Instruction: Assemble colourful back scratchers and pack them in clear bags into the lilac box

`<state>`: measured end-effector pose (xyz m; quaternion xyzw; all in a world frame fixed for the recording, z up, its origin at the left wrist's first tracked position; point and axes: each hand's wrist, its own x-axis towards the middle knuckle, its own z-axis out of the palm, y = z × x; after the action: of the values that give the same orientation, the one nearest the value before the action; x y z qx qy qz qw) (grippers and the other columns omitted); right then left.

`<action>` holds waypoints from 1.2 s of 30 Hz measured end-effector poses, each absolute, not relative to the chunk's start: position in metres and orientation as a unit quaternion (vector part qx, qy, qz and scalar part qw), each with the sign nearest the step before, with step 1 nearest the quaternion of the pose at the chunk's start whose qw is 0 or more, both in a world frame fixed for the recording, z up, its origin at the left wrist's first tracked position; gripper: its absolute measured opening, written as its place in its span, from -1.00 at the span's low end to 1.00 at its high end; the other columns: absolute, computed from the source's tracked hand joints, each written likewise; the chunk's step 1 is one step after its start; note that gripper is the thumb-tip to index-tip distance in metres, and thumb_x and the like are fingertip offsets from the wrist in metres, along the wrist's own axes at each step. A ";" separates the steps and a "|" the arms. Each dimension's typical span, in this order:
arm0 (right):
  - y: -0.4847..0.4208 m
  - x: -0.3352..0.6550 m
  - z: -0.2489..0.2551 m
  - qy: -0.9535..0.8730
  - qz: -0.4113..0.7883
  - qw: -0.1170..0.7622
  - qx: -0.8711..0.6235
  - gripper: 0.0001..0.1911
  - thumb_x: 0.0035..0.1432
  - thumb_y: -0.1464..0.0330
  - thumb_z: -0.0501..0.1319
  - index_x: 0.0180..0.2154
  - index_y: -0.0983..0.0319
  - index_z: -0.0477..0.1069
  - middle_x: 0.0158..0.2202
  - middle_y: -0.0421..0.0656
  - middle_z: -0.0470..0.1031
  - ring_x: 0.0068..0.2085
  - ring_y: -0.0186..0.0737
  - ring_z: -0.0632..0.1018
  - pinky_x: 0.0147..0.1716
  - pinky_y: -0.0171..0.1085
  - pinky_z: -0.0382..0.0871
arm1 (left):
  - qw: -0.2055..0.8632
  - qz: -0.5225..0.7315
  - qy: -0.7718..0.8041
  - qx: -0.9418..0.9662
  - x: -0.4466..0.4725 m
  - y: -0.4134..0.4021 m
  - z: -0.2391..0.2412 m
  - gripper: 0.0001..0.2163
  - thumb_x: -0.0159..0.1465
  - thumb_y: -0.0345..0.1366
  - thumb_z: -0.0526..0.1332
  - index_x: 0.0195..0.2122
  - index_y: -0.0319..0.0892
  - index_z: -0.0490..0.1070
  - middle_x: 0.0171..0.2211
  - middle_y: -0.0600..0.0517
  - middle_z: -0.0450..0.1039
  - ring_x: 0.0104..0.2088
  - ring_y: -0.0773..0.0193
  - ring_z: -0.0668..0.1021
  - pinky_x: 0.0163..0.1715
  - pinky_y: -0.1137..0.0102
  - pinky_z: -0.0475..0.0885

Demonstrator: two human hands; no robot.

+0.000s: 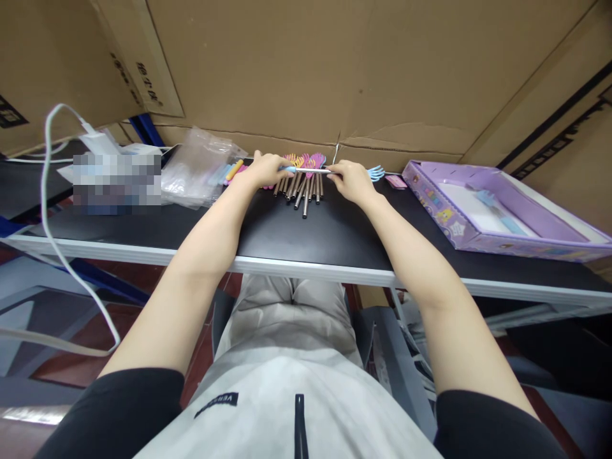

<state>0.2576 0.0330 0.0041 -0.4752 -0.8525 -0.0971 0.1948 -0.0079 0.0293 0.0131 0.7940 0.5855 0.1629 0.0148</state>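
Note:
My left hand (270, 171) is closed on the light blue grip of a thin back scratcher with a metal rod (313, 171). At the rod's other end, my right hand (351, 178) pinches it between thumb and fingers. A light blue claw head (376, 173) shows just beyond my right hand; whether it belongs to the held rod is hard to tell. Under and behind the held rod lies a bunch of back scratchers (305, 197), their metal rods pointing towards me and their yellow and pink claws at the back. Coloured grips (234, 171) lie beside my left hand.
Clear plastic bags (198, 169) lie on the black tabletop (310, 245) at left, near a blurred-out item and a white cable (45, 185). On the right sits a purple open box (459, 220) with a light blue item inside. A small pink card (396, 182) lies near it. Cardboard walls the back.

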 end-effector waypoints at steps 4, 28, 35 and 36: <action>0.026 0.253 0.007 -0.854 -0.107 0.183 -0.476 -0.57 0.46 0.32 0.06 0.12 0.20 0.64 0.02 0.04 0.62 0.08 0.14 0.57 0.05 -0.02 0.38 | 0.020 0.161 0.589 0.792 -0.007 0.027 0.014 -0.70 0.40 -0.19 0.21 0.03 -0.13 0.66 -0.12 -0.15 0.66 0.17 -0.15 0.54 0.32 -0.05 0.11; 0.034 0.255 0.005 -0.900 -0.030 0.224 -0.374 -0.69 0.42 0.29 0.14 -0.11 0.21 0.67 -0.21 -0.02 0.58 -0.16 -0.04 0.51 -0.09 -0.15 0.24 | 0.015 0.199 0.490 0.848 0.004 0.025 0.019 -0.84 0.35 -0.24 0.25 -0.20 -0.14 0.61 -0.40 0.02 0.56 -0.08 -0.01 0.60 0.29 -0.08 0.12; 0.028 0.246 0.002 -0.894 -0.047 0.234 -0.379 -0.65 0.42 0.34 0.11 -0.03 0.21 0.68 -0.17 0.01 0.60 -0.14 -0.02 0.52 -0.12 -0.16 0.28 | -0.016 0.209 0.479 0.852 0.015 0.015 0.020 -0.78 0.38 -0.24 0.21 -0.10 -0.12 0.65 -0.27 -0.04 0.65 -0.04 -0.03 0.62 0.31 -0.10 0.12; 0.028 0.246 0.003 -0.893 -0.048 0.236 -0.379 -0.65 0.43 0.33 0.11 -0.02 0.20 0.68 -0.17 0.00 0.60 -0.14 -0.02 0.52 -0.11 -0.15 0.28 | -0.015 0.215 0.477 0.852 0.015 0.015 0.020 -0.77 0.38 -0.23 0.22 -0.08 -0.11 0.66 -0.26 -0.03 0.66 -0.03 -0.03 0.62 0.31 -0.11 0.12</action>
<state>0.2461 0.0279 0.0027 -0.3793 -0.8934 -0.0480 0.2360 0.0149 0.0153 0.0200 0.8521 0.4770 0.2149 -0.0151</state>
